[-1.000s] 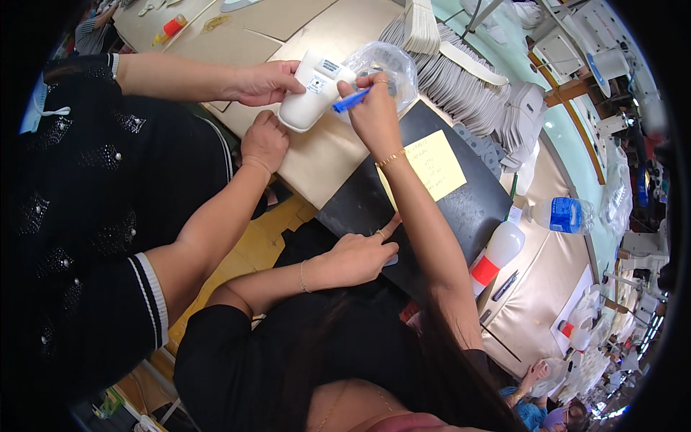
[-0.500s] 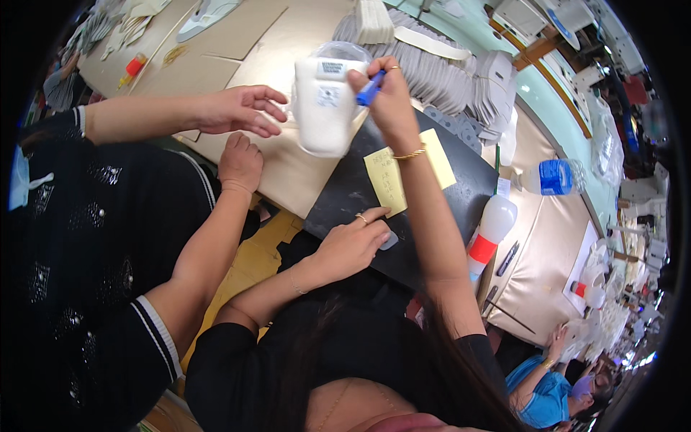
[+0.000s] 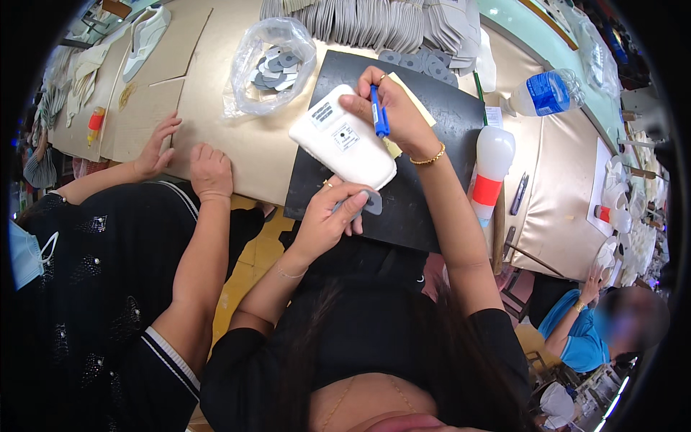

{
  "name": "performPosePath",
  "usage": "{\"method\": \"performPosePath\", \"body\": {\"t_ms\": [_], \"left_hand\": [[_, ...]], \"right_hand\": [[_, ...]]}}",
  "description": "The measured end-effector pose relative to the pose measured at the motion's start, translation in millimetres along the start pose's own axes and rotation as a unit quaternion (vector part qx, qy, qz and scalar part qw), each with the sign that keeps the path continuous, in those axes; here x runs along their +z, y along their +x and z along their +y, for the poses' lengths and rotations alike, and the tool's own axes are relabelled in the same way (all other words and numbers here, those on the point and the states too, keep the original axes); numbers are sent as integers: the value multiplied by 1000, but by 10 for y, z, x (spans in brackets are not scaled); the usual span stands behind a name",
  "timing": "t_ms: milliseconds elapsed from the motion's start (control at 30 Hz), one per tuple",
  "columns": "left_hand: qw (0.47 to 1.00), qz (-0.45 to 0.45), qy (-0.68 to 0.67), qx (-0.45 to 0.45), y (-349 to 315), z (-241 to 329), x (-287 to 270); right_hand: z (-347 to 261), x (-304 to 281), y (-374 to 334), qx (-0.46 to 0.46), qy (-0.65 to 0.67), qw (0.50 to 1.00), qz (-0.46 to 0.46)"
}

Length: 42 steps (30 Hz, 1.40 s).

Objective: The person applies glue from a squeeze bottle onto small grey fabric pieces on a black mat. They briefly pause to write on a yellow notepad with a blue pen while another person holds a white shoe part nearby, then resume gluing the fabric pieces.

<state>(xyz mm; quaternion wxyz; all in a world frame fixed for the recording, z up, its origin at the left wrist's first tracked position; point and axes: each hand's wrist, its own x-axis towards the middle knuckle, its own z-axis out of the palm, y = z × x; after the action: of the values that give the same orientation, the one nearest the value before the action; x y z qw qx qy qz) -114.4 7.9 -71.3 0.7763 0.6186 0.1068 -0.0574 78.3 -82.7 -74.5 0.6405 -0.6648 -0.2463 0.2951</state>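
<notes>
My right hand (image 3: 407,119) grips a white padded shoe tongue (image 3: 356,155) with printed labels, thumb across its upper part. A blue pen (image 3: 379,115) is tucked in the same fingers, upright over the tongue's right side. Close by the tongue's lower end, my left hand (image 3: 320,223) pinches a small grey oval piece (image 3: 373,204) with a hole. Both hands are over a black board (image 3: 417,209). A yellow note (image 3: 420,101) lies on the board, mostly hidden behind my right hand and the tongue.
An opened plastic bag (image 3: 241,79) of small grey pieces stands beyond the tongue. Grey shoe parts (image 3: 367,21) are stacked behind. At right are a white bottle (image 3: 497,147) with a red band, a drink bottle (image 3: 545,93) and a cutter (image 3: 519,193). A co-worker's hands (image 3: 209,169) rest at left.
The tongue has come nearer and tilted, uncovering the bag of pieces. My left hand has risen off the board with a grey piece in its fingers. The co-worker's reaching hand has drawn back.
</notes>
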Motion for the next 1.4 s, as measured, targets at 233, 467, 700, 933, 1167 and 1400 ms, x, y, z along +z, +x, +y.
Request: {"method": "performPosePath", "body": {"t_ms": [233, 467, 700, 933, 1167, 1400], "left_hand": [[993, 89, 78, 10, -43, -120, -87], [979, 130, 153, 47, 33, -115, -275], [983, 95, 149, 59, 202, -156, -232], [989, 68, 128, 34, 242, -213, -306], [990, 65, 120, 20, 250, -149, -308], [992, 62, 111, 12, 269, -138, -318]], "right_hand": [[70, -28, -265, -25, 150, 982, 109], [151, -106, -654, 45, 116, 970, 209], [437, 56, -818, -24, -32, 964, 264], [463, 99, -868, -54, -147, 956, 249], [431, 121, -847, -57, -142, 955, 255], [430, 110, -855, -53, -142, 959, 238]]}}
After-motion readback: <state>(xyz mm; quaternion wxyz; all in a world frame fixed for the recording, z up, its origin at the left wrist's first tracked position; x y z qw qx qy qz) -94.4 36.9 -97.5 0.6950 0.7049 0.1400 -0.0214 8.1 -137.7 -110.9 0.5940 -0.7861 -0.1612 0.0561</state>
